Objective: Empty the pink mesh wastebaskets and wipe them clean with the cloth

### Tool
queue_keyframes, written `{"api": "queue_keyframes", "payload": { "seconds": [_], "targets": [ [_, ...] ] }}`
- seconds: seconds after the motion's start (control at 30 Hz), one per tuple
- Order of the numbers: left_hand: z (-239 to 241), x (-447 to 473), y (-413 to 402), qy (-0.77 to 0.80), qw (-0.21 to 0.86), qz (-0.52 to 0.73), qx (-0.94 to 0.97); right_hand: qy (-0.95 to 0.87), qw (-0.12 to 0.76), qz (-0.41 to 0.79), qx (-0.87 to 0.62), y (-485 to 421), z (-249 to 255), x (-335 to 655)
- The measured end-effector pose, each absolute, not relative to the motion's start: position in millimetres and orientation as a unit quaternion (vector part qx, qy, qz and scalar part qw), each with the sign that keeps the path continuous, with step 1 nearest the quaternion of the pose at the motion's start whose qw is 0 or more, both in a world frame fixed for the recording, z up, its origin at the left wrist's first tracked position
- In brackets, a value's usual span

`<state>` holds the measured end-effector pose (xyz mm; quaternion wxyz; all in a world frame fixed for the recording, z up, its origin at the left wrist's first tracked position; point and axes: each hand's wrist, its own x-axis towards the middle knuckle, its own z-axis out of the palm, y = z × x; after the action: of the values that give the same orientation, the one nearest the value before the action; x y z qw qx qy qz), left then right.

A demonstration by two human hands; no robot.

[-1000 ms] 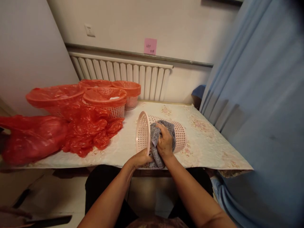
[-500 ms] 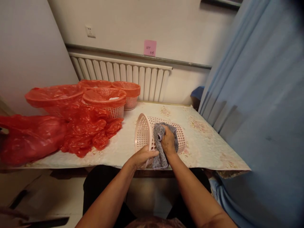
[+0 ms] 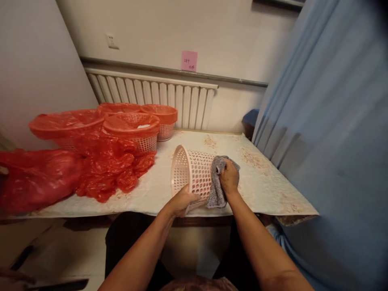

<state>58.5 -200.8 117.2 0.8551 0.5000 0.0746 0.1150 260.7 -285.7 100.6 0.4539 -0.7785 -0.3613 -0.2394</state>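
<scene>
A pale pink perforated plastic basket (image 3: 194,171) lies on its side near the table's front edge, its open mouth facing left. My left hand (image 3: 182,200) grips the lower rim of the basket. My right hand (image 3: 229,178) presses a grey cloth (image 3: 216,190) against the basket's far end and side. The cloth hangs down over the basket wall toward the table.
Several baskets lined with red plastic bags (image 3: 133,125) stand at the back left, with loose red bags (image 3: 60,169) heaped beside them. A floral cloth covers the table (image 3: 260,182). A white radiator (image 3: 151,95) runs along the wall. A blue curtain (image 3: 327,133) hangs at the right.
My right hand slid the grey cloth along the basket's side from near the rim to its far end. My left hand shifted slightly on the rim, and the basket turned a little.
</scene>
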Motion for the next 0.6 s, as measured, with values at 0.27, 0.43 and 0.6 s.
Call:
{"api": "queue_keyframes", "payload": {
  "seconds": [0.27,0.43,0.6],
  "targets": [
    [108,55,-192,0.042,0.834,0.101,0.542,-0.228,0.554,-0.263,-0.757,-314,73,236],
    [106,59,-191,0.048,0.800,0.104,0.589,-0.285,0.592,-0.238,-0.715,-301,59,179],
    [101,59,-188,0.031,0.751,0.126,0.647,-0.445,0.598,-0.212,-0.633,-280,85,141]
  ]
}}
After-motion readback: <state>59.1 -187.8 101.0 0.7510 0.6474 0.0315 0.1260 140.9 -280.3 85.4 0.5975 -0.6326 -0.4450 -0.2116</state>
